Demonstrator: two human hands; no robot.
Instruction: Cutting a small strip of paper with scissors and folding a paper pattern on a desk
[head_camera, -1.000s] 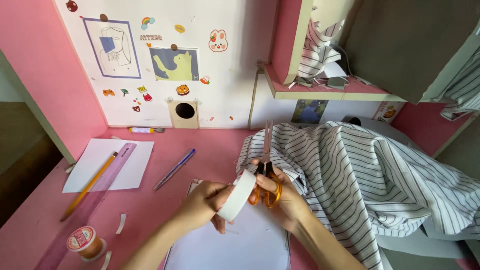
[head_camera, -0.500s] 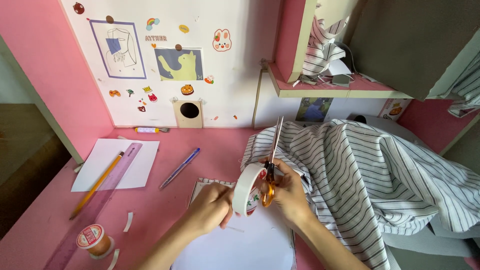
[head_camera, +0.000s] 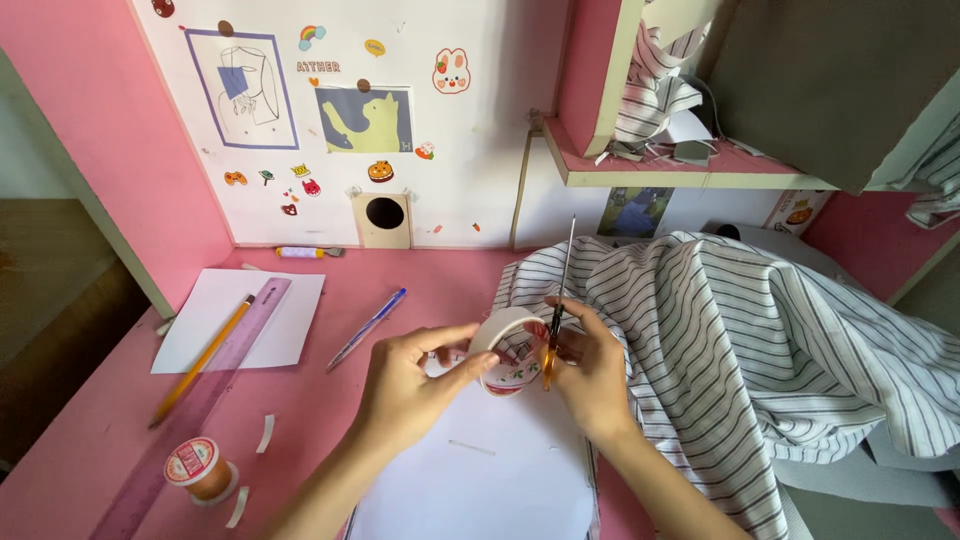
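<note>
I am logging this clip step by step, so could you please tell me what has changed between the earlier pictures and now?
The scissors swung from tilted to nearly upright, blades pointing away, close beside the tape roll. The left hand kept holding the roll and turned its open side more toward the camera; the right hand kept the scissors. Nothing was let go. The pen, pencil, ruler, thread spool and striped cloth stayed put.

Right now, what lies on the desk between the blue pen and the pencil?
In the head view, a pink ruler and white paper sheet lie between the blue pen and pencil.
</note>
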